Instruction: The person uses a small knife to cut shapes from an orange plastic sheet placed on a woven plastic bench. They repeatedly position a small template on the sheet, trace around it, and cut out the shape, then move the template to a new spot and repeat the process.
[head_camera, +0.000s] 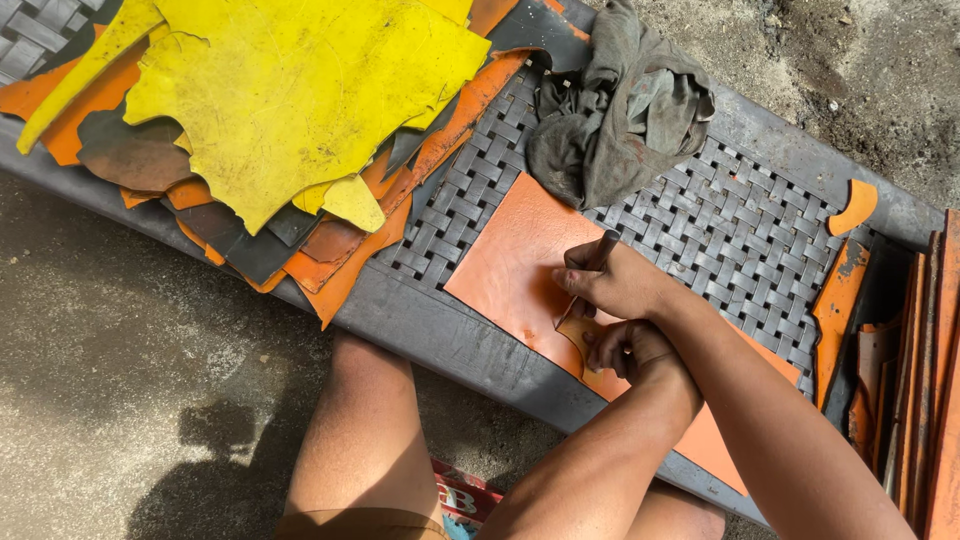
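An orange leather sheet (510, 265) lies flat on a grey woven bench (740, 225). My right hand (620, 285) grips a thin dark pen-like tool (590, 275), whose tip touches the sheet. Just below it, my left hand (628, 350) presses its fingers down on a small curved tan leather piece (578, 335) lying on the sheet. The tool's tip runs along the edge of that small piece. Both forearms reach in from the lower right.
A pile of yellow, orange and dark leather hides (280, 110) covers the bench's left end. A crumpled grey rag (620, 110) lies behind the sheet. Orange leather scraps (838, 300) and strips (920, 380) lie at the right. My bare knee (365, 430) is below the bench, over concrete floor.
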